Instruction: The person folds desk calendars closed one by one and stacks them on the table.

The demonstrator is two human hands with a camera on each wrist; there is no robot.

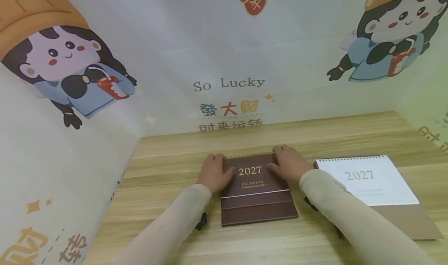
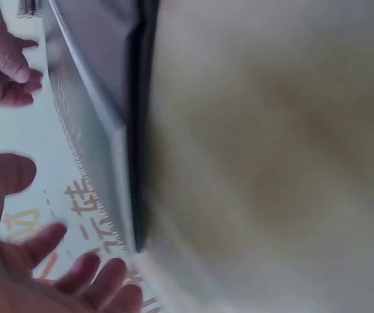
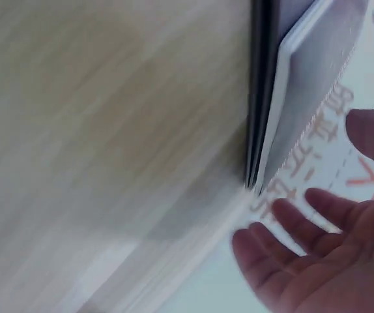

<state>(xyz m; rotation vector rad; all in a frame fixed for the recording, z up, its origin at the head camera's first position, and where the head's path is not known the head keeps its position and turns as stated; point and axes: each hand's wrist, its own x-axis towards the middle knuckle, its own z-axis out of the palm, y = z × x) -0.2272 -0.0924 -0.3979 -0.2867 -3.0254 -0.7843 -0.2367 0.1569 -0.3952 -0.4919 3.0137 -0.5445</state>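
A dark maroon desk calendar point(image 1: 255, 183) with "2027" in gold lies on the wooden table in the head view, its spiral binding along the far edge. At its upper left corner is my left hand point(image 1: 214, 173), thumb towards the cover. My right hand point(image 1: 289, 164) is at the upper right corner in much the same way. Both wrist views show the fingers of the left hand point(image 2: 63, 267) and right hand point(image 3: 324, 241) loosely spread beside the calendar, pinching nothing. Whether fingertips touch it, I cannot tell.
To the right lies a second spiral calendar point(image 1: 364, 179), white with a tan base, partly hidden by my right sleeve point(image 1: 336, 199). The wooden table point(image 1: 168, 164) meets printed walls point(image 1: 168, 66) at the back and sides.
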